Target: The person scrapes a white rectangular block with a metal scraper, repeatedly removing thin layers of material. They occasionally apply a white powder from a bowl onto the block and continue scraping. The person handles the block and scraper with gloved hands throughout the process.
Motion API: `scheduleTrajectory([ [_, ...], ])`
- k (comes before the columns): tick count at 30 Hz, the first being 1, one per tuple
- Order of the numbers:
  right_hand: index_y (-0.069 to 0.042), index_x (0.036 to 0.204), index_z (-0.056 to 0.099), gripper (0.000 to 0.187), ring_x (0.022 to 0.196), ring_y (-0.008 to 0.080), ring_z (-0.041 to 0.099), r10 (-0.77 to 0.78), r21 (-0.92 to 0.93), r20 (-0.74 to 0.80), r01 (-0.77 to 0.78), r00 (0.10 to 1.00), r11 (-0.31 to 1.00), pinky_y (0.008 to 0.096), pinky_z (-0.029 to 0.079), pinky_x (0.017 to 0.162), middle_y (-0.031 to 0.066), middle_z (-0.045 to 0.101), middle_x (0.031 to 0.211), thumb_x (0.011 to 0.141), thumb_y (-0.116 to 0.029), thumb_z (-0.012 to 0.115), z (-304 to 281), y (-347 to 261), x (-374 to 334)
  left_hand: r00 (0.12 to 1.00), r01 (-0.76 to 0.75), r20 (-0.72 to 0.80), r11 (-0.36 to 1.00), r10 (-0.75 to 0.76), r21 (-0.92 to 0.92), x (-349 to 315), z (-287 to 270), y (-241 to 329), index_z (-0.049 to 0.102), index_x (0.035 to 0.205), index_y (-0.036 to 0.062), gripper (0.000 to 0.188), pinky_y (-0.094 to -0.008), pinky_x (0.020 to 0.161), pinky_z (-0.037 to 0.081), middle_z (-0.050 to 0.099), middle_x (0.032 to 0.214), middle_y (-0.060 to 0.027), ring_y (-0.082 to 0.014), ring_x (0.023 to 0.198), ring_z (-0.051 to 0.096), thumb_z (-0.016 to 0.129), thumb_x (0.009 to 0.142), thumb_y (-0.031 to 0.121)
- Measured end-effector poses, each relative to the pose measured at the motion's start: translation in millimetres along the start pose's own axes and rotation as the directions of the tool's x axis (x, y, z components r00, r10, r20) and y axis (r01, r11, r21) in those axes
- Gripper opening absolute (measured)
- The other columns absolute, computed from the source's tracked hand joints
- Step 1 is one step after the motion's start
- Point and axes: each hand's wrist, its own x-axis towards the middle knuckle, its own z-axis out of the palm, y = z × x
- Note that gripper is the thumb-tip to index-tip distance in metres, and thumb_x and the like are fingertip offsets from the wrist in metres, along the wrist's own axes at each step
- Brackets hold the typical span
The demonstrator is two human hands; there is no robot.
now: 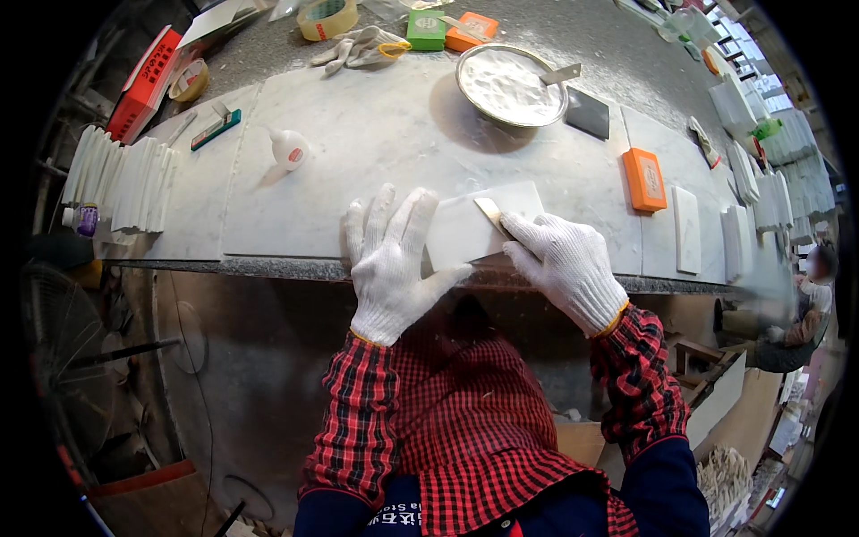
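A white stone tile (452,234) lies slightly turned at the front edge of the marble-topped bench. My left hand (387,259), in a white knitted glove, is spread with its fingers pointing away from me, against the tile's left side. In my gloved right hand (565,266) is a small scraper (489,213), its flat blade held low over the tile's right part. Whether the blade touches the tile is hard to make out. Beyond them stands a metal bowl (512,85) of white powder or paste, with a metal spatula (562,74) resting in it.
An orange block (644,179), a white slab (686,230) and a dark square plate (588,114) lie to the right. Leftward are a white squeeze bottle (288,149), a green-and-grey tool (216,131) and stacked white tiles (143,186). Gloves (360,49) and tape (327,19) lie farther back. Another person (805,309) is far right.
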Motion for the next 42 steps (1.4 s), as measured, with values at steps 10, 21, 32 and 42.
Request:
scheduleTrajectory([
  [10, -0.017, 0.125, 0.075, 0.029, 0.077, 0.0335, 0.071, -0.103, 0.000, -0.021, 0.103, 0.994, 0.995, 0.0439, 0.055, 0.067, 0.0120, 0.070, 0.086, 0.099, -0.028, 0.071, -23, 35, -9, 1.000, 0.004, -0.023, 0.995, -0.006, -0.096, 2, -16, 1, 0.059, 0.150, 0.0049, 0.094, -0.0579, 0.129, 0.019, 0.062, 0.150, -0.0154, -0.0423, 0.149, 0.045, 0.090, 0.076, 0.053],
  [21, -0.015, 0.124, 0.074, 0.028, 0.080, 0.0325, 0.073, -0.066, 0.013, -0.072, 0.067, 0.995, 0.998, 0.0436, 0.057, 0.068, 0.0116, 0.072, 0.092, 0.099, -0.026, 0.070, -5, 18, 5, 0.777, 0.541, -0.222, 0.806, -0.589, -0.243, 35, -51, -70, 0.040, 0.161, 0.0005, 0.087, -0.0478, 0.114, 0.046, 0.056, 0.148, -0.0267, -0.0396, 0.137, 0.054, 0.083, 0.092, 0.031],
  [32, -0.020, 0.124, 0.073, 0.025, 0.080, 0.0315, 0.072, -0.131, -0.053, 0.013, 0.131, 0.991, 0.990, 0.0441, 0.056, 0.066, 0.0098, 0.068, 0.089, 0.100, -0.027, 0.068, -11, 44, 1, 0.725, 0.599, -0.233, 0.760, -0.649, -0.252, 69, -33, -122, 0.051, 0.154, 0.0011, 0.086, -0.0466, 0.114, 0.046, 0.058, 0.145, -0.0270, -0.0410, 0.136, 0.054, 0.087, 0.085, 0.036],
  [42, -0.005, 0.134, 0.072, 0.038, 0.090, 0.0306, 0.074, 0.142, 0.386, -0.257, -0.033, 0.956, 0.922, 0.0356, 0.058, 0.081, 0.0163, 0.075, 0.105, 0.097, -0.012, 0.075, 3, 78, -9, 0.708, 0.606, -0.188, 0.722, -0.681, -0.334, 69, -32, -138, 0.061, 0.143, -0.0026, 0.059, -0.0402, 0.107, 0.050, 0.069, 0.129, -0.0214, -0.0318, 0.122, 0.066, 0.079, 0.094, 0.025],
])
